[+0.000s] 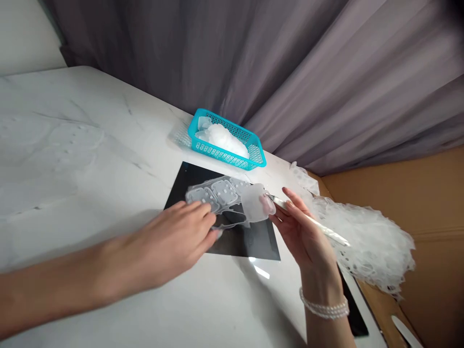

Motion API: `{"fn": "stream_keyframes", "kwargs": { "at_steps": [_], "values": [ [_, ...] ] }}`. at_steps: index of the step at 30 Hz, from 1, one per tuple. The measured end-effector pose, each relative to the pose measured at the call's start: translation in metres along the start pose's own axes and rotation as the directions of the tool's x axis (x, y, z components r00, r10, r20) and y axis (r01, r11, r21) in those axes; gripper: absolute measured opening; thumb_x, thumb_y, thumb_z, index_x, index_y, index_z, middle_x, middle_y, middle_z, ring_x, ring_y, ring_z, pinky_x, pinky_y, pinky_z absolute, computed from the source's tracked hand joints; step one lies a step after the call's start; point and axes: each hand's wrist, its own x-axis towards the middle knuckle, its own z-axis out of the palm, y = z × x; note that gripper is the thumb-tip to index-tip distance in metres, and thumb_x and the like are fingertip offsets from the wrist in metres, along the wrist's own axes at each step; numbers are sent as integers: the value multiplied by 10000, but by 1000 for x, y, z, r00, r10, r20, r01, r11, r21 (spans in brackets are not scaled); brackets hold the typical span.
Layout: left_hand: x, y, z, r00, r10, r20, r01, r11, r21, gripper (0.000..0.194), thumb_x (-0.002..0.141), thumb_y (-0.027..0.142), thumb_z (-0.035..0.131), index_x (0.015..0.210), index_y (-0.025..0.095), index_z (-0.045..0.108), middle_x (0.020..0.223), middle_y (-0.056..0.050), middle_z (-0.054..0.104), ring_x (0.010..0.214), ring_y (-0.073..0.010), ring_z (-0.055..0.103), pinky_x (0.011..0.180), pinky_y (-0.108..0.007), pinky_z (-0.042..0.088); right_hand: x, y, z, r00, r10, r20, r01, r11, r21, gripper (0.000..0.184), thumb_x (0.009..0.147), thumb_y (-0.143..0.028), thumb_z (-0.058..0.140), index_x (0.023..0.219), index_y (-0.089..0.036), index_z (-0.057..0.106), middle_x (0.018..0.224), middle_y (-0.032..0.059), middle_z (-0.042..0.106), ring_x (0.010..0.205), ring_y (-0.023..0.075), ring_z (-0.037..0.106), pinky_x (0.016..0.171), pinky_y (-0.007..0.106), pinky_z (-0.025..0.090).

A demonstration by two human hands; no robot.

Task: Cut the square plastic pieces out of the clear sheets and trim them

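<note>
On the left, your left hand (181, 237) reaches over the white worktop (119, 179). Its grip is pinched on the near edge of a clear plastic sheet (224, 192) with rounded square shapes in it. The sheet is over a black mat (253, 244), and you can see the mat through a hole in it. If you pull too hard on that edge, the thin plastic could bend or rip.

Just behind the mat is a blue basket (222, 155) with white, see-through pieces (226, 138) in it. If your arm bumps it, some could spill.

Next comes a cloudy piece (252, 203) at the right end of the sheet. I cannot tell if it is joined on. Fingers of your right hand (302, 232) show behind it. That hand's grip holds a thin tool (326, 230) with a shiny, pearly handle. Its tip is right by the cloudy piece, too small for me to tell if it is sharp. If it slips, it could scratch the plastic or poke your fingers.

At the far right is a big heap of plastic scraps (366, 241). It hangs past the worktop's edge, so a knock could make bits fall.
</note>
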Motion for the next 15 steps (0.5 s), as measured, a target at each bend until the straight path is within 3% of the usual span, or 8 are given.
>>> {"fn": "stream_keyframes", "kwargs": {
  "at_steps": [2,4,6,7,9,11,13,15],
  "values": [
    [16,1,-8,963,-247,109,270,859,-436,441,945,550,440,938,188,692,901,-94,718,898,-274,686,844,-390,509,-14,0,22,994,-99,43,102,993,-66,208,868,-295,705,1073,-267,725,969,43,782,1009,228,736,1014,430,527],
    [26,0,-12,888,-338,313,444,450,-775,551,887,666,453,1038,178,659,930,-108,722,922,-288,693,824,-397,533,-31,-1,39,985,-126,115,146,971,-189,216,909,-353,668,1110,-298,725,1101,49,766,1062,237,719,1035,438,506],
    [30,-3,-10,846,-295,445,485,76,-871,649,842,718,478,1147,164,626,977,-129,726,947,-297,694,833,-419,544,-47,-1,52,967,-6,256,98,933,-347,321,948,-487,580,1203,-330,697,1183,58,742,1130,259,689,1047,454,490],
    [30,-5,-8,836,-287,467,484,-15,-875,668,829,720,502,1175,160,621,990,-132,727,937,-294,696,829,-422,547,-53,-3,57,946,75,317,67,907,-415,415,962,-577,492,1233,-330,687,1192,67,739,1154,273,675,1052,473,481],
    [28,-9,-1,830,-311,463,479,-27,-878,622,809,662,603,1177,162,638,1020,-125,728,916,-275,698,828,-405,547,-57,-5,63,917,142,373,51,886,-461,671,959,-710,251,1187,-289,720,1153,90,750,1164,300,664,1046,511,471],
    [26,-13,6,831,-353,431,479,57,-876,533,780,534,723,1165,172,655,1065,-112,730,965,-258,696,881,-378,530,-49,-8,63,944,25,329,121,902,-414,807,958,-712,109,1055,-244,759,1081,101,764,1124,306,678,1012,517,483],
    [24,-15,10,830,-381,408,496,167,-852,503,749,413,791,1173,179,656,1077,-99,734,1008,-244,692,931,-361,507,-33,-9,58,960,-151,234,244,861,-446,693,993,-646,197,1001,-219,744,930,89,764,1007,278,704,943,470,508],
    [23,-16,11,830,-405,384,512,279,-813,504,755,384,790,1194,185,646,1030,-83,741,978,-233,699,912,-359,507,-14,-7,52,951,-192,242,304,720,-624,500,1012,-544,345,1034,-210,717,781,48,714,831,226,691,853,402,513]
  ]
}}
